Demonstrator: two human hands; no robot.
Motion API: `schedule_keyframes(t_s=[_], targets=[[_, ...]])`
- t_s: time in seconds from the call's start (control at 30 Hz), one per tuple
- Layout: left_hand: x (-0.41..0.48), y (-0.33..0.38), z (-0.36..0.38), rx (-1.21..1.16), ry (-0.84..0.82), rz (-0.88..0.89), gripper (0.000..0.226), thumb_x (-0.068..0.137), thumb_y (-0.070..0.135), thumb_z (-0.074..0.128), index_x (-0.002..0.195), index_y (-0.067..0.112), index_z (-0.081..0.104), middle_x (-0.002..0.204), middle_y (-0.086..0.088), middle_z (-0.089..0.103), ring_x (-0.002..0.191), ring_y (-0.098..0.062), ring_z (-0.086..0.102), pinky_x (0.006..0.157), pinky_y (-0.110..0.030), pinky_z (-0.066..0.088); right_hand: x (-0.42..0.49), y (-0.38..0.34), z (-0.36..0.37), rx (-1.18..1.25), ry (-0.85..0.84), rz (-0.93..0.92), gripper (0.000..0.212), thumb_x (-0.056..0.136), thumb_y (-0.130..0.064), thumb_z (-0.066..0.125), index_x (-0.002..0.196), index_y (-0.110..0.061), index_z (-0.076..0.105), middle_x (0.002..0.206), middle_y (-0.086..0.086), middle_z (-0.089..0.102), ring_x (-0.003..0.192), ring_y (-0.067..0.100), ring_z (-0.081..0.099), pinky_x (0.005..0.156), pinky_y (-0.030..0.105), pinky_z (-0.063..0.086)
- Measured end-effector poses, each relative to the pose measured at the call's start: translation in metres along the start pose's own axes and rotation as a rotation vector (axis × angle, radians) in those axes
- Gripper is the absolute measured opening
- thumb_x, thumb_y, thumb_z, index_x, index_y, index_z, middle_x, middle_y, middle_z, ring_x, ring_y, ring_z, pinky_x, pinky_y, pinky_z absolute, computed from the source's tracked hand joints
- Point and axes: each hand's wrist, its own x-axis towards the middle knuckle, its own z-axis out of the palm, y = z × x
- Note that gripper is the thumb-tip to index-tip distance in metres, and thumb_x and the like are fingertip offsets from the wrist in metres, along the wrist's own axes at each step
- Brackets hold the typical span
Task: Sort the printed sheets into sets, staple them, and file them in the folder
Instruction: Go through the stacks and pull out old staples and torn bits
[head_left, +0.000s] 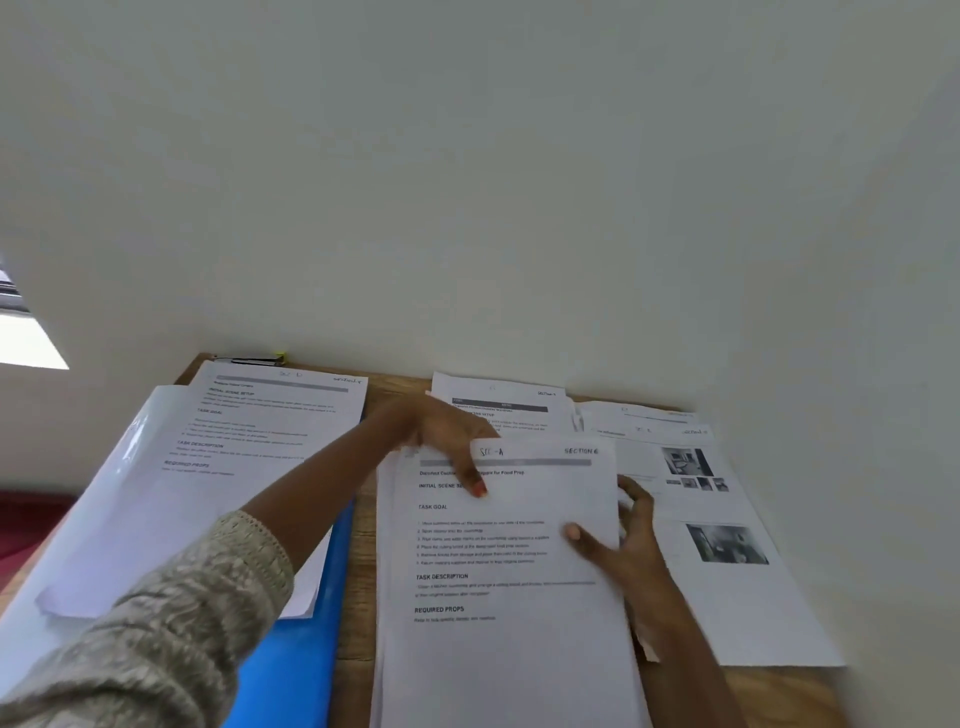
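A stack of printed sheets (509, 597) marked "SECTION 6" lies in the middle of the wooden desk (358, 561). My left hand (447, 441) grips its top edge, thumb pressed on the top page. My right hand (623, 540) holds the stack's right edge, thumb on the page and fingers behind. At the left a blue folder (301, 649) lies open, with a clear plastic sleeve (93, 519) and a printed sheet (249, 431) on it. Another sheet set (498, 402) lies at the back, and pages with photos (727, 571) lie at the right.
A pale wall (519, 182) rises right behind the desk. A dark stapler-like object (254, 359) with a yellow tip sits at the desk's back left corner. A dark red surface (26, 525) shows beyond the desk's left edge.
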Motion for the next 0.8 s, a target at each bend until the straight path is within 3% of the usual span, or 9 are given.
schedule_keyframes(t_s=[0.13, 0.2, 0.27, 0.37, 0.47, 0.53, 0.63, 0.7, 0.8], targets=[[-0.031, 0.01, -0.01, -0.206, -0.072, 0.235, 0.047, 0.079, 0.01, 0.073, 0.123, 0.011, 0.057, 0.113, -0.002, 0.07, 0.098, -0.02, 0.069, 0.079, -0.032, 0.059, -0.021, 0.001, -0.002, 0.204, -0.365, 0.204, 0.095, 0.044, -0.023, 0.095, 0.126, -0.004, 0.052, 0.116, 0.016, 0.067, 0.105, 0.033, 0.066, 0.076, 0.036, 0.056], [-0.038, 0.003, -0.017, -0.475, -0.15, 0.529, 0.079, 0.08, 0.035, 0.076, 0.143, 0.008, 0.039, 0.132, -0.005, 0.062, 0.112, -0.019, 0.064, 0.09, -0.032, 0.055, -0.019, -0.003, 0.005, 0.207, -0.328, 0.169, 0.088, 0.046, -0.02, 0.093, 0.122, -0.001, 0.054, 0.115, 0.018, 0.067, 0.105, 0.034, 0.065, 0.076, 0.036, 0.057], [-0.039, -0.017, -0.019, -0.907, -0.287, 0.746, 0.11, 0.073, 0.064, 0.067, 0.153, 0.007, 0.018, 0.142, -0.023, 0.048, 0.123, -0.033, 0.056, 0.1, -0.045, 0.046, -0.007, -0.016, 0.01, 0.203, -0.232, 0.075, 0.08, 0.046, -0.02, 0.091, 0.117, -0.003, 0.059, 0.112, 0.018, 0.068, 0.103, 0.035, 0.066, 0.077, 0.037, 0.057], [-0.041, -0.04, -0.006, -1.187, -0.298, 0.97, 0.121, 0.065, 0.084, 0.052, 0.153, 0.009, 0.017, 0.15, -0.024, 0.036, 0.137, -0.041, 0.036, 0.113, -0.055, 0.025, 0.014, -0.044, 0.012, 0.224, -0.065, -0.083, 0.074, 0.046, -0.03, 0.094, 0.109, -0.004, 0.065, 0.108, 0.016, 0.071, 0.099, 0.033, 0.068, 0.078, 0.038, 0.058], [-0.05, -0.039, 0.008, -1.139, -0.026, 0.993, 0.115, 0.066, 0.073, 0.068, 0.151, 0.008, 0.026, 0.147, -0.015, 0.044, 0.134, -0.035, 0.044, 0.109, -0.05, 0.035, 0.031, -0.078, 0.009, 0.231, 0.056, -0.189, 0.042, 0.064, -0.014, 0.079, 0.103, -0.006, 0.067, 0.1, 0.008, 0.074, 0.093, 0.028, 0.07, 0.072, 0.032, 0.058], [-0.065, -0.018, 0.015, -0.877, 0.389, 0.861, 0.097, 0.064, 0.061, 0.079, 0.138, 0.006, 0.048, 0.133, -0.011, 0.06, 0.12, -0.029, 0.059, 0.095, -0.044, 0.053, 0.037, -0.098, 0.009, 0.222, 0.098, -0.258, 0.043, 0.065, -0.009, 0.076, 0.106, -0.008, 0.065, 0.099, 0.003, 0.074, 0.091, 0.022, 0.07, 0.071, 0.027, 0.058], [-0.076, 0.013, 0.023, -0.531, 0.887, 0.742, 0.067, 0.054, 0.06, 0.084, 0.11, 0.026, 0.068, 0.109, 0.0, 0.073, 0.099, -0.021, 0.07, 0.075, -0.03, 0.058, 0.039, -0.11, 0.018, 0.247, 0.066, -0.329, 0.041, 0.061, -0.007, 0.076, 0.1, -0.014, 0.067, 0.092, 0.0, 0.075, 0.088, 0.019, 0.07, 0.07, 0.026, 0.056], [-0.072, 0.022, 0.03, -0.488, 1.02, 0.767, 0.052, 0.05, 0.064, 0.084, 0.095, 0.04, 0.073, 0.104, 0.0, 0.074, 0.096, -0.022, 0.071, 0.075, -0.035, 0.06, 0.037, -0.108, 0.026, 0.312, -0.033, -0.338, 0.041, 0.062, -0.001, 0.072, 0.099, -0.016, 0.065, 0.093, 0.001, 0.074, 0.089, 0.019, 0.069, 0.072, 0.03, 0.057], [-0.066, 0.025, 0.036, -0.55, 1.092, 0.808, 0.052, 0.048, 0.065, 0.084, 0.093, 0.041, 0.074, 0.103, -0.005, 0.074, 0.095, -0.027, 0.071, 0.078, -0.044, 0.059, 0.036, -0.101, 0.03, 0.416, -0.121, -0.34, 0.048, 0.064, 0.006, 0.066, 0.106, -0.018, 0.061, 0.095, -0.001, 0.073, 0.092, 0.016, 0.069, 0.075, 0.033, 0.058]])
